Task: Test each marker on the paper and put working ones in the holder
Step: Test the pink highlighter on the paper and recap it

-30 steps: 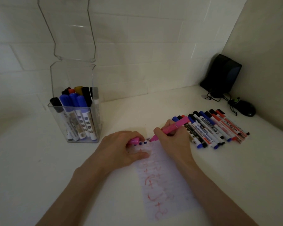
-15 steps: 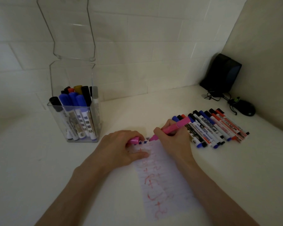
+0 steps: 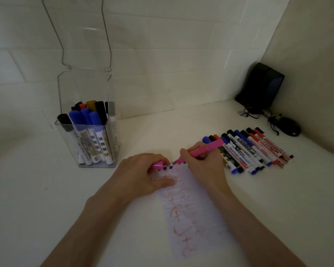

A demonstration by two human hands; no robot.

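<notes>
My right hand (image 3: pixel 204 166) grips a pink marker (image 3: pixel 206 148) with its tip touching the far edge of the paper strip (image 3: pixel 189 212), which carries red scribbles and a few blue marks at the top. My left hand (image 3: pixel 143 174) rests on the paper's upper left corner and holds the pink cap (image 3: pixel 157 164) in its fingers. A clear plastic holder (image 3: pixel 89 135) stands at the left with several blue, black and red markers upright in it. A row of several markers (image 3: pixel 247 149) lies on the table right of my right hand.
The holder's clear lid (image 3: pixel 81 31) stands open against the tiled wall. A black speaker (image 3: pixel 260 87) and a black mouse (image 3: pixel 289 126) with tangled cables sit in the far right corner, by the side wall.
The pink marker's tip shifts only slightly at the paper's top edge. Both hands stay where they were.
</notes>
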